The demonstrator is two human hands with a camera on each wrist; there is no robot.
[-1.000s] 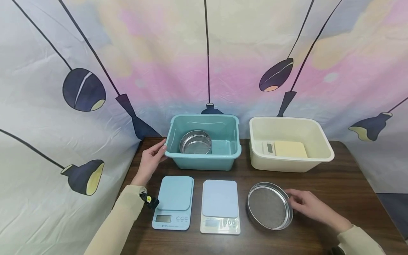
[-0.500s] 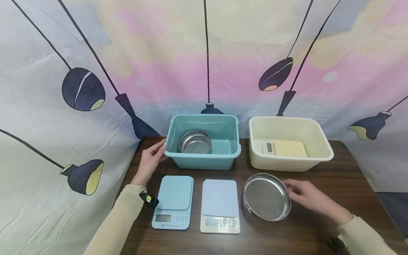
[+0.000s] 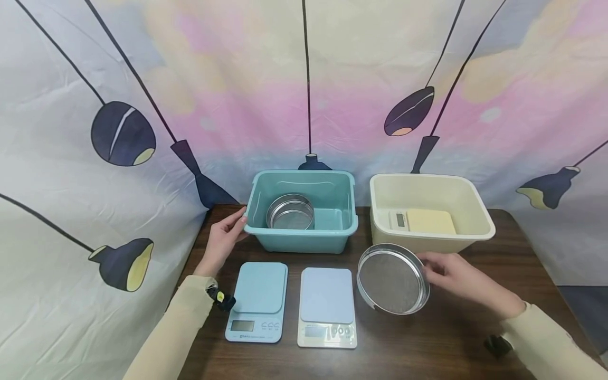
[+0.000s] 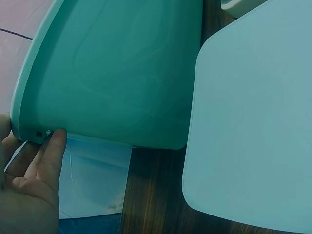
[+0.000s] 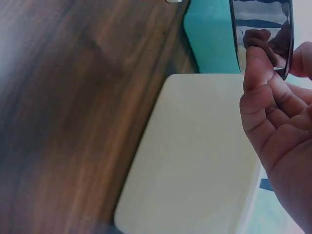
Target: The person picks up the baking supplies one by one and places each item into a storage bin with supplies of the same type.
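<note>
My right hand (image 3: 463, 277) pinches the right rim of a round metal sieve (image 3: 394, 279) with a fine mesh. The sieve is lifted above the table, right of the white kitchen scale, and overlaps the cream basin's front in the head view. In the right wrist view, fingers lie along the shiny sieve wall (image 5: 258, 24) and the thumb is on its other side. My left hand (image 3: 222, 240) grips the left rim of a teal basin (image 3: 304, 241); its fingertips show below the rim in the left wrist view. Inside that basin sits a smaller sieve (image 3: 291, 212).
A light blue kitchen scale (image 3: 258, 301) and a white kitchen scale (image 3: 328, 306) lie side by side on the dark wooden table (image 3: 380, 353). A cream basin (image 3: 418, 244) at the back right holds a yellow scale (image 3: 429, 221). A patterned cloth hangs behind.
My right hand has raised the sieve off the table and moved it slightly left and toward the back. My left hand stays on the teal basin's rim.
</note>
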